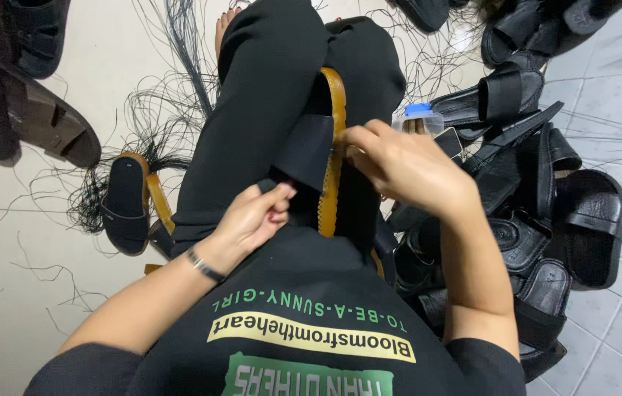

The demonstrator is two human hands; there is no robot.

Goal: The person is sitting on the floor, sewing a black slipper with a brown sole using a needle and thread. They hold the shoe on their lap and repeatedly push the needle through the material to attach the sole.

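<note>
Sandal (329,158) with a tan-edged sole and a black strap lies on the person's lap, propped on the crossed legs. The left hand (252,216) pinches the strap's lower end tight; the right hand (399,165) is closed with its fingertips at the sole's rim, probably around a thread or needle, though that is too small to tell. Steady tension on the strap and work close to the rim would serve well. Black thread (171,110) litters the floor (3,242), beside a pile of black sandals (545,191).
</note>
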